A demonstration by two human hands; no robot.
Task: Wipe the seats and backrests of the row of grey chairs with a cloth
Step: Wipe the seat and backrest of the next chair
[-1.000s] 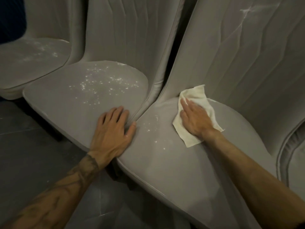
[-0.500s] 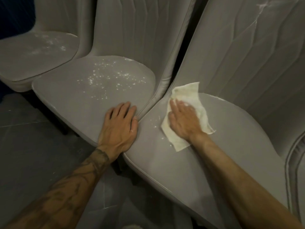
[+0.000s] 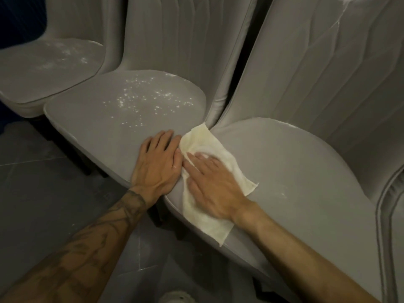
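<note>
The pale cream, crumpled rectangular cloth (image 3: 206,189) is pressed flat under the right hand (image 3: 213,182), whose fingers (image 3: 193,159) are spread and extended rather than closed, so nothing is gripped; the cloth is only pinned to the smooth grey upholstered seat of the nearest chair (image 3: 295,171), at that seat's left edge. The left hand (image 3: 156,161) is laid open, palm down, on the neighbouring grey seat (image 3: 109,119), fingers together and touching the cloth's edge, holding nothing. For this step to be done well, even pressure should probably be kept through the whole palm, and the stroke carried over the seat's rim so that loosened grit is swept off rather than pushed into the gap between the 2 seats. Beyond the left fingertips, white specks (image 3: 144,101) are scattered over the neighbouring seat, and a 3rd seat (image 3: 43,66) further left looks dusty too. White streaks are seen high on the ribbed grey backrest (image 3: 317,62) beyond the right fingers. Dark grey floor tiles (image 3: 43,193) lie below the wrists, and the room is dim.
</note>
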